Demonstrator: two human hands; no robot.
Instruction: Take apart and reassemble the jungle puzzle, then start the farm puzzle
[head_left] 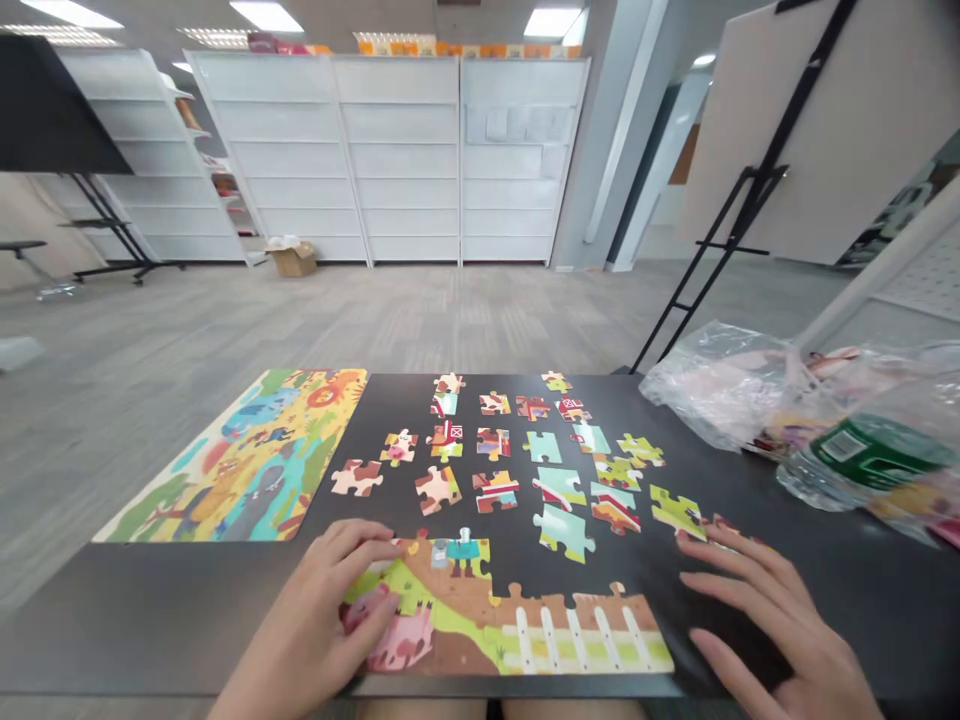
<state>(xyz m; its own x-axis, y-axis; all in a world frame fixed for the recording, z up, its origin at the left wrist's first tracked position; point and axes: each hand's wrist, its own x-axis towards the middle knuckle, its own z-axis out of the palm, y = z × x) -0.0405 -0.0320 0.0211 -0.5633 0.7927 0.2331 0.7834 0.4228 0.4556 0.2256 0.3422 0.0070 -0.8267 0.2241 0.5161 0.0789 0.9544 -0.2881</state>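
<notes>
A partly joined jigsaw puzzle (457, 635) lies near the table's front edge, with a pink pig, green ground and a white fence on it. Across its left end rests my left hand (330, 600), fingers apart and lying on the pieces. To the right of the puzzle, my right hand (772, 610) is spread low over the table. Its index fingertip touches or nearly touches a green puzzle piece (676, 510), while another piece (731, 535) is partly covered by its fingers. Loose pieces lie beyond the puzzle, among them a pale blue puzzle piece (564, 532) and a brown-spotted puzzle piece (438, 489).
A finished animal picture board (255, 450) lies on the black table (202, 600) at left. Clear plastic bags (720, 385) and a green-labelled bottle (862, 455) sit at right. An easel (720, 250), white shelves (397, 160) and a cardboard box (294, 259) stand beyond.
</notes>
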